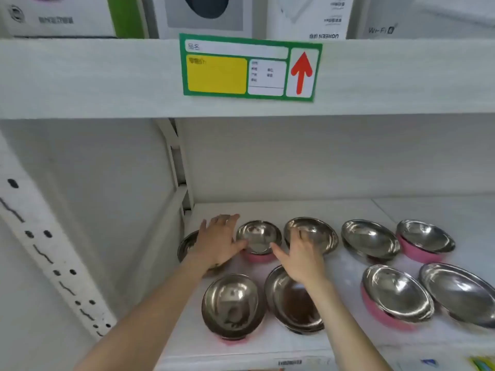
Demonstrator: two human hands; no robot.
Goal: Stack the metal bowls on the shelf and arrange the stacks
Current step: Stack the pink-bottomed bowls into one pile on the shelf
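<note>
Head view: my left hand [218, 242] and right hand [300, 257], both spread with fingers straight, flank a pink-based metal bowl [258, 235] in the shelf's [294, 207] back row, left at its 9 o'clock, right at 3, with more bowls [233, 306] at 6 o'clock.

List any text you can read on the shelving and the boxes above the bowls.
"UGREEN", upside down: white box on the upper shelf.
"Wi-Fi": rightmost box; the next character is unclear.
Red up arrow, no legible words: green shelf tag; its print is blurred.
Unreadable: left box, lower-edge sticker.
</note>
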